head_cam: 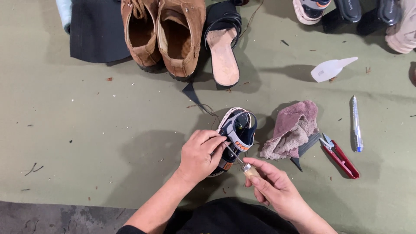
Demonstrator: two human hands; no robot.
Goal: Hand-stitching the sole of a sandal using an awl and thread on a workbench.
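My left hand (198,154) grips the small sandal (236,134) near the table's (86,130) middle; my right hand (271,184) clenches the awl (242,164), tip at the strap. I'd brace the sandal firmly and push steadily, left fingers clear of the point.

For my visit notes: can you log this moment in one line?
left hand: grips small sandal | right hand: holds awl at sandal | cloth, snips beside

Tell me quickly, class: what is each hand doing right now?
Left hand: closed on the small sandal, steadying it.
Right hand: closed around the wooden-handled awl, its metal tip at the sandal.
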